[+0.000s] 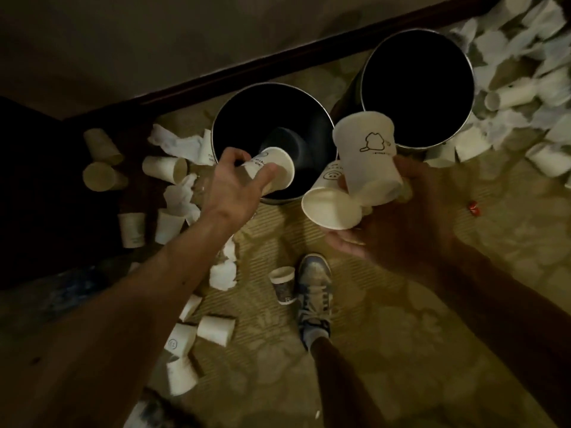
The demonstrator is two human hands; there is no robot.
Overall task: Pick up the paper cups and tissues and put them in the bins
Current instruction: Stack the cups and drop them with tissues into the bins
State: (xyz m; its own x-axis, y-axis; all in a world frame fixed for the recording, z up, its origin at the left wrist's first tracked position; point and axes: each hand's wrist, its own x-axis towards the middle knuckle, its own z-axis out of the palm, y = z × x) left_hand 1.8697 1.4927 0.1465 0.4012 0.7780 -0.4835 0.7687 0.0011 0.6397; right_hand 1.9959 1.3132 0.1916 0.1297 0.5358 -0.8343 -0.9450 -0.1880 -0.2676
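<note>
While my left hand [238, 183] pinches one paper cup [273, 174] sideways, mouth pointing into the left bin [272, 84], my right hand [398, 233] grips two beside the right bin [471, 78]: the cat cup [367, 162] lengthwise towards the bins, the smiley cup [330, 208] mouth towards me.

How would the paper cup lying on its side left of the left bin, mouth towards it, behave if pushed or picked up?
The paper cup lies on its tapered side, so a push would probably roll it in a curve. Its open mouth looks empty, so likely light. The thin wall may crush under a tight grip.
</note>
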